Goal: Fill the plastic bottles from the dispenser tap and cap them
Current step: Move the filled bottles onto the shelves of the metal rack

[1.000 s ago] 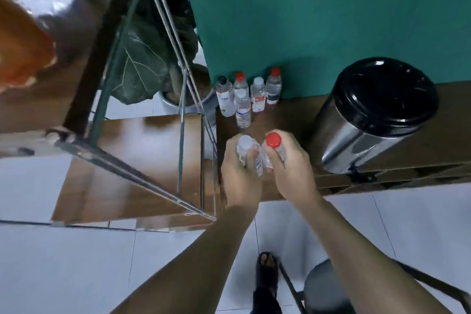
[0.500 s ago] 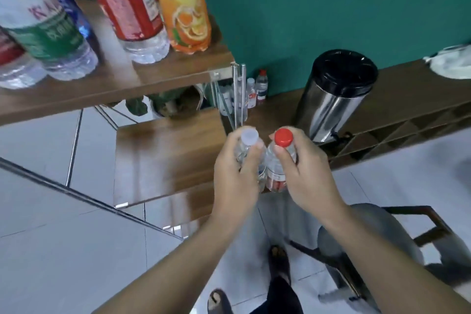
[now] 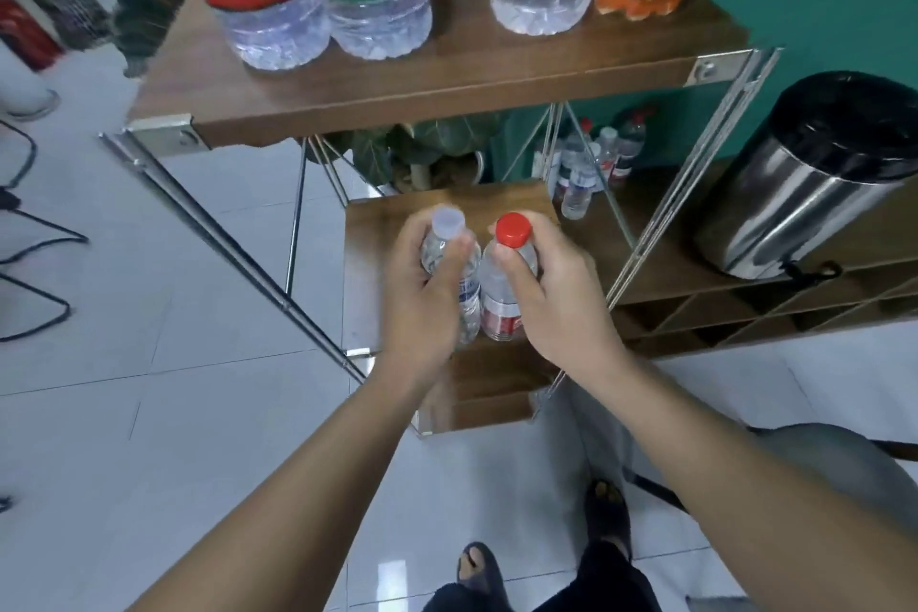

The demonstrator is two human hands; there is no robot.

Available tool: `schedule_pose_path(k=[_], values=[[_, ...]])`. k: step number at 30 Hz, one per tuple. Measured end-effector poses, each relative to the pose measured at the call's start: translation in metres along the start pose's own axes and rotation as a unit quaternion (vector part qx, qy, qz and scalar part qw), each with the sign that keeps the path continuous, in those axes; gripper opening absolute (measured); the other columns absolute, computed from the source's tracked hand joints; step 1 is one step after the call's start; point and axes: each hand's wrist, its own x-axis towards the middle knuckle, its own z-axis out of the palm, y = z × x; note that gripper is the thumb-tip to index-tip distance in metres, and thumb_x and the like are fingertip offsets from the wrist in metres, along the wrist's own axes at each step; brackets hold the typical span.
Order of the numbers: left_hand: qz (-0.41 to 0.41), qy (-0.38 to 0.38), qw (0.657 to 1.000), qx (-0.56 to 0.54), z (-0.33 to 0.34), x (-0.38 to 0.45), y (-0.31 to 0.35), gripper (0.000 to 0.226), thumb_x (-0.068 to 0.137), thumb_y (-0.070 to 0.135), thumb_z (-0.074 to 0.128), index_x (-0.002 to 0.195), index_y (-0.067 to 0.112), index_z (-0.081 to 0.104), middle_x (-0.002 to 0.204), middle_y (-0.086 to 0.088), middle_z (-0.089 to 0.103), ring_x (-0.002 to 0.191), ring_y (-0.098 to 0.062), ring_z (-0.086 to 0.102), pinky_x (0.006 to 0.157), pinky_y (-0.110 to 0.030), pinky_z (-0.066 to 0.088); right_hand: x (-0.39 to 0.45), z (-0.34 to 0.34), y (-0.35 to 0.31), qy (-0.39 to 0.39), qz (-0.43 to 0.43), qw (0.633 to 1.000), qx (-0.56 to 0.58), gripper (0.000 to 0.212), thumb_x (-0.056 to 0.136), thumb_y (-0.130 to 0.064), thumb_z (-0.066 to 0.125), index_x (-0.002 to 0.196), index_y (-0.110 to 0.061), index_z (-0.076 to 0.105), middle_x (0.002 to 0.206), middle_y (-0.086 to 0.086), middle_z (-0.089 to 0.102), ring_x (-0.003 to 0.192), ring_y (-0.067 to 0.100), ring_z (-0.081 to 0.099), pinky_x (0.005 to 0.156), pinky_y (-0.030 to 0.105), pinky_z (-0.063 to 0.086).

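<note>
The left hand (image 3: 422,298) has its grip curled round a small bottle with a white cap (image 3: 449,263); the right hand (image 3: 556,298) grips a red-capped bottle (image 3: 506,283). Both bottles are upright, side by side, above the lower shelf (image 3: 377,234). The steel dispenser (image 3: 814,184) stands on the worktop (image 3: 646,263) to the right.

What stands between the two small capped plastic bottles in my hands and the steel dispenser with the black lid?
The slanted metal legs of the wooden shelf rack cross between the two small bottles and the steel dispenser; nothing else visible does.
</note>
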Motion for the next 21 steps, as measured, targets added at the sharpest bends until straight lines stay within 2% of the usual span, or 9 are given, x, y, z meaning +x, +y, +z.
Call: schedule_pose_path(k=[2, 4, 6, 7, 10, 14, 18, 21], values=[[0.013, 0.016, 0.999, 0.027, -0.012, 0.018, -0.014, 0.017, 0.114, 0.021, 0.064, 0.129, 0.017, 0.071, 0.116, 0.009, 0.075, 0.109, -0.006, 0.071, 0.09, -0.017, 0.054, 0.019, 0.02, -0.002, -0.012, -0.002, 1.0, 0.024, 0.027, 0.114, -0.031, 0.063, 0.137, -0.019, 0.065, 0.12, -0.011, 0.074, 0.113, 0.003, 0.069, 0.096, 0.02, 0.055], [0.017, 0.028, 0.998, 0.05, -0.024, 0.036, -0.031, 0.02, 0.115, 0.027, 0.062, 0.132, 0.02, 0.071, 0.121, 0.011, 0.074, 0.116, -0.006, 0.069, 0.099, -0.028, 0.059, 0.038, 0.038, -0.006, -0.036, 0.002, 0.998, 0.051, 0.025, 0.114, -0.03, 0.063, 0.136, -0.02, 0.065, 0.119, -0.01, 0.074, 0.113, 0.001, 0.068, 0.095, 0.013, 0.052], [0.017, 0.038, 0.998, 0.057, -0.033, 0.053, -0.044, 0.023, 0.115, 0.032, 0.061, 0.133, 0.021, 0.07, 0.126, 0.008, 0.073, 0.12, -0.011, 0.069, 0.105, -0.04, 0.061, 0.056, 0.054, -0.008, -0.057, 0.0, 0.996, 0.07, 0.021, 0.114, -0.028, 0.062, 0.134, -0.02, 0.064, 0.117, -0.008, 0.072, 0.112, 0.002, 0.068, 0.095, 0.013, 0.053], [0.017, 0.046, 0.997, 0.057, -0.036, 0.06, -0.048, 0.025, 0.115, 0.033, 0.06, 0.135, 0.021, 0.069, 0.128, 0.006, 0.073, 0.121, -0.011, 0.068, 0.106, -0.04, 0.06, 0.063, 0.062, -0.01, -0.063, -0.002, 0.995, 0.074, 0.021, 0.115, -0.028, 0.062, 0.133, -0.019, 0.063, 0.116, -0.008, 0.072, 0.112, 0.002, 0.068, 0.096, 0.015, 0.054], [0.016, 0.076, 0.996, 0.052, -0.044, 0.08, -0.053, 0.028, 0.115, 0.031, 0.061, 0.141, 0.021, 0.067, 0.134, 0.007, 0.072, 0.123, -0.006, 0.066, 0.103, -0.02, 0.055, 0.088, 0.084, -0.013, -0.047, -0.016, 0.996, 0.072, 0.02, 0.114, -0.025, 0.063, 0.131, -0.016, 0.065, 0.112, -0.011, 0.072, 0.109, 0.0, 0.069, 0.096, 0.016, 0.052], [0.016, 0.095, 0.995, 0.033, -0.053, 0.105, -0.06, 0.02, 0.115, 0.025, 0.063, 0.134, 0.02, 0.069, 0.124, 0.009, 0.075, 0.117, -0.004, 0.069, 0.1, -0.025, 0.056, 0.116, 0.104, -0.01, -0.033, -0.028, 0.997, 0.057, 0.018, 0.112, -0.022, 0.065, 0.127, -0.013, 0.068, 0.109, -0.015, 0.073, 0.106, -0.007, 0.068, 0.095, 0.011, 0.049], [0.014, 0.111, 0.993, 0.042, -0.056, 0.111, -0.06, 0.016, 0.115, 0.03, 0.064, 0.13, 0.027, 0.067, 0.122, 0.019, 0.072, 0.115, 0.006, 0.065, 0.093, -0.007, 0.047, 0.131, 0.116, -0.004, -0.028, -0.03, 0.998, 0.052, 0.021, 0.113, -0.025, 0.064, 0.13, -0.014, 0.067, 0.118, -0.008, 0.077, 0.114, 0.001, 0.071, 0.106, 0.028, 0.055], [0.017, 0.111, 0.993, 0.04, -0.057, 0.106, -0.056, 0.014, 0.114, 0.029, 0.065, 0.129, 0.031, 0.065, 0.122, 0.021, 0.069, 0.114, 0.013, 0.062, 0.091, -0.002, 0.045, 0.133, 0.118, 0.0, -0.037, -0.019, 0.998, 0.048, 0.024, 0.112, -0.027, 0.065, 0.133, -0.015, 0.065, 0.119, -0.01, 0.076, 0.116, 0.002, 0.071, 0.109, 0.031, 0.055]])
